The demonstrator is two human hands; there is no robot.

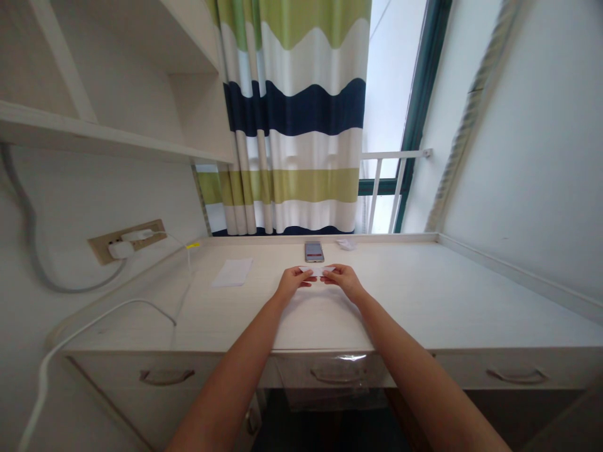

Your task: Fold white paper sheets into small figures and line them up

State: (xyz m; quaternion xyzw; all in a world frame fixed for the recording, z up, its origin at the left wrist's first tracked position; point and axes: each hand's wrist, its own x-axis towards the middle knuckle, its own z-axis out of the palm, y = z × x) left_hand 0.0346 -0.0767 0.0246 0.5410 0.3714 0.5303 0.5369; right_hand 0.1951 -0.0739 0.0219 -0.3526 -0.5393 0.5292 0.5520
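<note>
A small white piece of paper (pixel 316 272) is stretched between my two hands, just above the desk. My left hand (pixel 294 281) pinches its left end between thumb and fingers. On the right end, my right hand (pixel 343 280) grips in the same way. Just beyond my hands lies a phone (pixel 314 251) with its screen lit. A crumpled bit of white paper (pixel 346 244) rests to the right of the phone. Off to the left, a flat stack or sheet of white paper (pixel 233 272) lies on the desk.
The pale desk (pixel 447 295) has drawers with handles along its front. White cables (pixel 136 302) run from a wall socket (pixel 127 241) across the left side. Shelves (pixel 117 135) overhang at upper left. A striped curtain (pixel 301 150) hangs behind, beside a window.
</note>
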